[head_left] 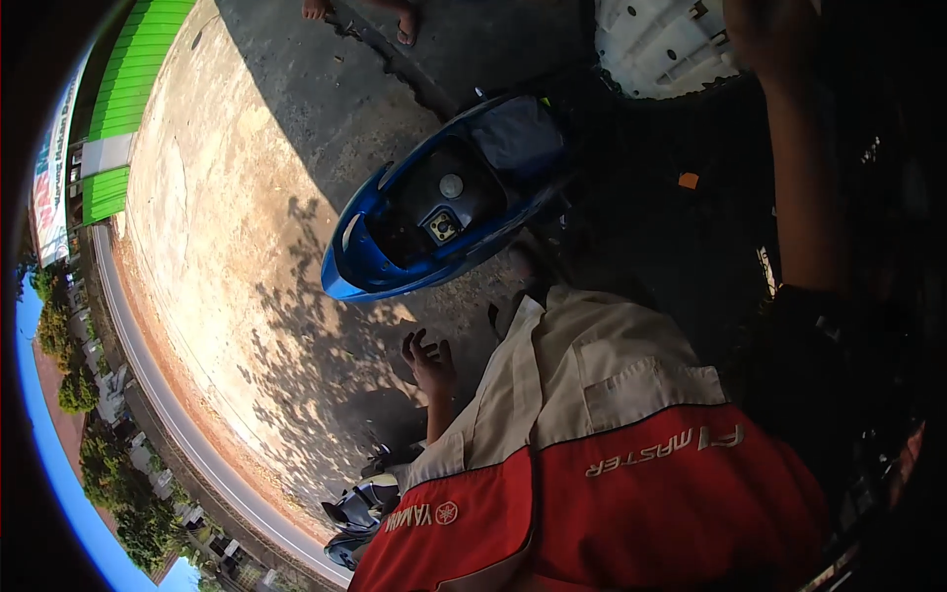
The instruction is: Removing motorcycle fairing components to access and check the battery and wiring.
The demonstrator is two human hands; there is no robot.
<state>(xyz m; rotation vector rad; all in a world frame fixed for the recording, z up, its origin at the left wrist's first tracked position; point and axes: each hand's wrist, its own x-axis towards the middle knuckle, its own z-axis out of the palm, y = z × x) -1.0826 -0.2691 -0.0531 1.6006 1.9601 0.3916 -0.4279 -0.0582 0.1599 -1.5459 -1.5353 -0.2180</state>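
My left hand (pixel 430 367) hangs free beside my red and beige work shirt, fingers apart and slightly bent, with nothing in it. Ahead of it stands a blue motor scooter (pixel 395 283), its seat opening uncovered. Inside the opening are a round grey cap (pixel 451 186) and a square metal fitting (pixel 443 227). At the upper right my right arm stretches out, and the right hand (pixel 774 39) is at the edge of a whitish plastic panel (pixel 663 49) with ribs and holes. Deep shadow hides its fingers, so I cannot tell whether they grip the panel.
Bare feet (pixel 405 27) of another person show at the top edge, near a crack in the concrete. A small orange piece (pixel 689 181) lies in the shadow on the right. Another motorbike (pixel 360 513) stands behind my left side. A road (pixel 178 409) curves along the left.
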